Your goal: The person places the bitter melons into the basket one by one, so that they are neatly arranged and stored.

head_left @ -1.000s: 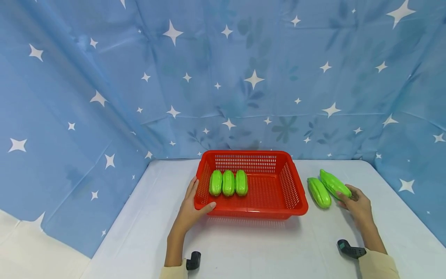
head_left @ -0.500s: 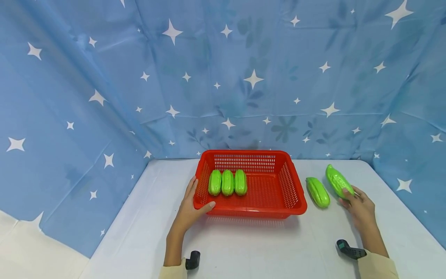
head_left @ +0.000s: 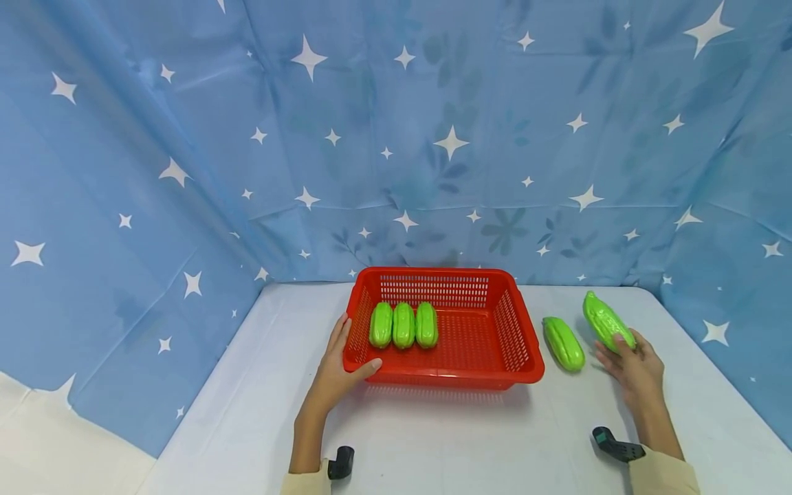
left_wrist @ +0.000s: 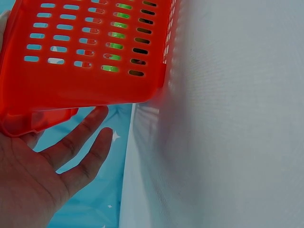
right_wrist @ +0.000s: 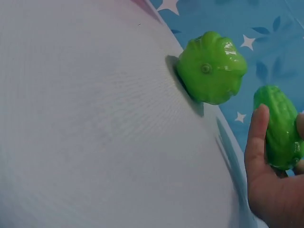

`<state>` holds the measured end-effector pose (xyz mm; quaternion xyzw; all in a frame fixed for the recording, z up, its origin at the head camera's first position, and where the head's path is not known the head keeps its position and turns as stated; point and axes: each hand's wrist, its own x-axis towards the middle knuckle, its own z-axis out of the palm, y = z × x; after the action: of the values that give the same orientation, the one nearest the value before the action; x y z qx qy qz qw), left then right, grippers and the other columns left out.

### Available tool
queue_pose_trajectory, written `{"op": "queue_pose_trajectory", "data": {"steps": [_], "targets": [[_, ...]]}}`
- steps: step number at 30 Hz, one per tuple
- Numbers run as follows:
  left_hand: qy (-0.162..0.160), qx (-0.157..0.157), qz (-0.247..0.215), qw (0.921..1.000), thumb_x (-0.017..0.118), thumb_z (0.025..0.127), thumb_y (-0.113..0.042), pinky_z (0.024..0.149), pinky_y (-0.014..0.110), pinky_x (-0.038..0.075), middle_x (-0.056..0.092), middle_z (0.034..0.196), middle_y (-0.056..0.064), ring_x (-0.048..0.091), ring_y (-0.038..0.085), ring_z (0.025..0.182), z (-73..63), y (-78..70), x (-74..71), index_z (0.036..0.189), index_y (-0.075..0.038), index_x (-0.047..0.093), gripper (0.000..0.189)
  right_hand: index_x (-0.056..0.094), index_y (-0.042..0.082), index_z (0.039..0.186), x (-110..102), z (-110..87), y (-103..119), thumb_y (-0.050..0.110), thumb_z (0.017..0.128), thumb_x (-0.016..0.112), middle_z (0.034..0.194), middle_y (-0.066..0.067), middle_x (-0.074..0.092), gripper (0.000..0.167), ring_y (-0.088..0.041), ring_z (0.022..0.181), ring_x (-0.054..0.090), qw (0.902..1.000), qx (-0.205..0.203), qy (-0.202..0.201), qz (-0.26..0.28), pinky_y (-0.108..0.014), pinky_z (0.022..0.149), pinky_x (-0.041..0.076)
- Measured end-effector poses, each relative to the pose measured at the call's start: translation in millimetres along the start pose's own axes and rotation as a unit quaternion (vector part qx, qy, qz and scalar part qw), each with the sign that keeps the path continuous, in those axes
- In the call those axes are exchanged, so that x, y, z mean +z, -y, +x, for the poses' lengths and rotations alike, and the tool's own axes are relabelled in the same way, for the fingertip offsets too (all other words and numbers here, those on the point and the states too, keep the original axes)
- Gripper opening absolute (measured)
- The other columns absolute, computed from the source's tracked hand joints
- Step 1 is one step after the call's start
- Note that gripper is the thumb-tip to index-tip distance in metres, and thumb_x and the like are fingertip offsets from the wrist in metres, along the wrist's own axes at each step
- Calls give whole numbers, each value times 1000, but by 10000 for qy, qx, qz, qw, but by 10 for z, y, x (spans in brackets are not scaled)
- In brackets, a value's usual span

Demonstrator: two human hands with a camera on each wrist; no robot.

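Note:
My right hand grips a glossy, ridged green bitter melon by its near end, with the pointed end facing away. In the right wrist view, thumb and fingers clasp this bitter melon from both sides. Just left of it on the table lies another bitter melon. My left hand rests at the near left corner of a red plastic basket, thumb over the front rim and fingers straight along the left side. Three bitter melons lie side by side in the basket's left half.
The white-covered table ends at the back against a blue curtain with white stars. The right half of the basket shows its bare slotted floor. A black camera mount sits on each wrist.
The gripped bitter melon has been moved slightly right, away from the one beside it, and turned in the right hand. The left hand and the basket stay put.

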<state>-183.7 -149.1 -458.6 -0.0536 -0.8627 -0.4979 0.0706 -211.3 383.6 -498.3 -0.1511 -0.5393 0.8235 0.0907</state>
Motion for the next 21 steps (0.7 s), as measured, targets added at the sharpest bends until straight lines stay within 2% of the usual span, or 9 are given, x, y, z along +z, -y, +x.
{"op": "queue_pose_trajectory", "data": {"steps": [4,7,11,14,21], "targets": [[25,-36,5,10000,76,75,-58,102,52,48,13,163,-13,24,24,149,4,-2,5,158,-24,18,106,27,32,148,-21,-12,37,17,93,65,121,7,41,69,-10,86,72,9950,72,295,956,-24,77,60],[16,-44,15,10000,75,75,-58,101,51,49,13,162,-15,24,24,149,10,-10,4,157,-25,18,106,30,34,143,-37,-10,63,7,95,60,127,6,36,62,-15,89,72,9865,85,563,1537,-28,79,60],[13,-21,9,10000,75,75,-59,100,51,50,13,162,-15,24,25,149,12,-17,-1,157,-25,19,106,32,38,140,-57,-9,79,-4,96,54,129,6,34,65,-22,93,71,9697,94,727,2330,-30,82,58],[20,-20,3,10000,75,75,-58,100,51,50,13,162,-14,23,25,149,10,-10,-3,157,-24,19,106,40,39,136,-67,-10,79,-11,94,51,127,4,37,66,-25,96,69,9564,112,753,2819,-29,87,57],[38,-24,75,10000,75,75,-58,102,53,48,12,163,-13,22,26,150,1,-7,-8,157,-24,18,106,55,32,128,-96,-8,72,-13,95,47,125,1,43,56,-28,104,64,9283,135,998,3580,-29,94,54]]}}
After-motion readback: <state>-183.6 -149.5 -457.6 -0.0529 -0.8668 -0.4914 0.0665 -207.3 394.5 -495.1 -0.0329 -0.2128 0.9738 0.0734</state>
